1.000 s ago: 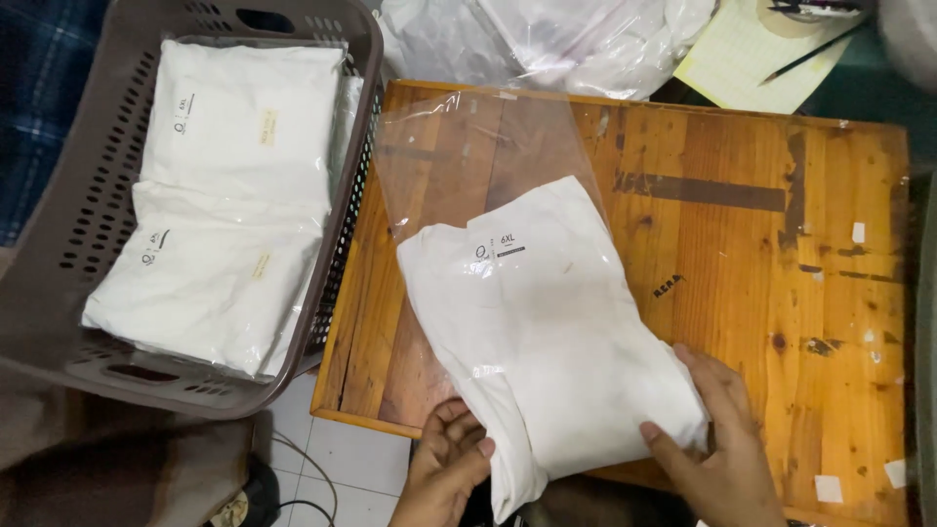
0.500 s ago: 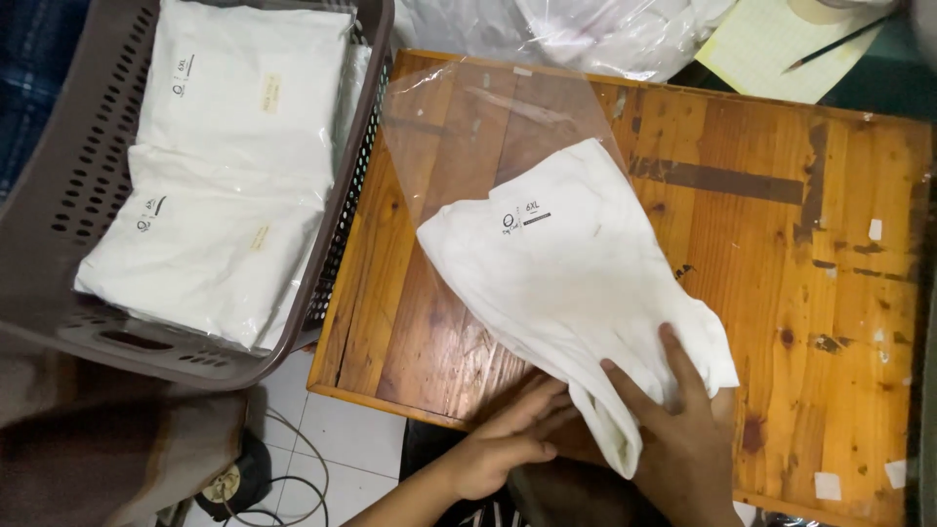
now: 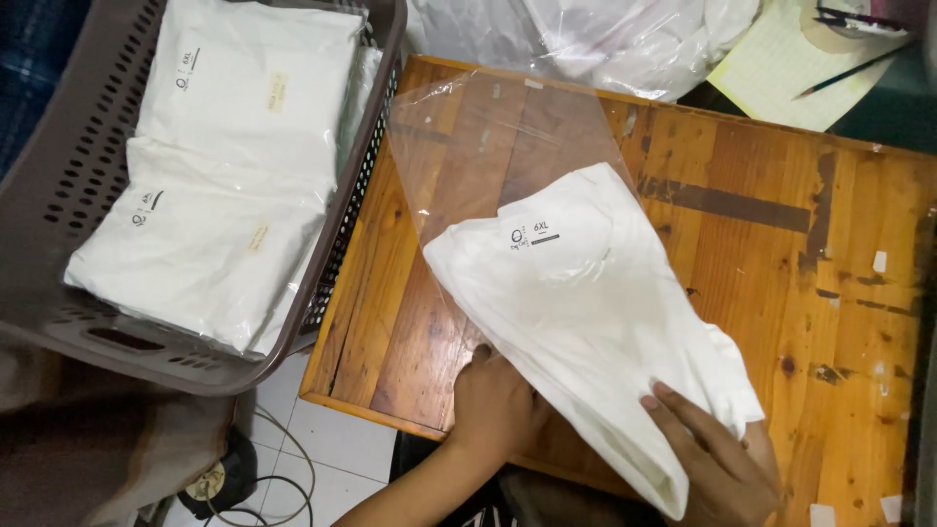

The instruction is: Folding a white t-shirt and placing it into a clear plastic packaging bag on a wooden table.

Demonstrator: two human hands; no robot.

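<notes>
Both hands grip the folded white shirt (image 3: 595,322) on the wooden table (image 3: 839,254), left hand (image 3: 493,405) pinching its near edge, right hand (image 3: 717,459) clutching its corner, collar inside the clear plastic bag (image 3: 498,146).

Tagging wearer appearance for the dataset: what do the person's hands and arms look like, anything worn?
Both are bare. The left hand and its forearm show no sleeve, glove, watch or ring. The right hand also shows no glove or ring; its wrist is cut off by the frame edge. Fingernails look short and unpainted.
</notes>
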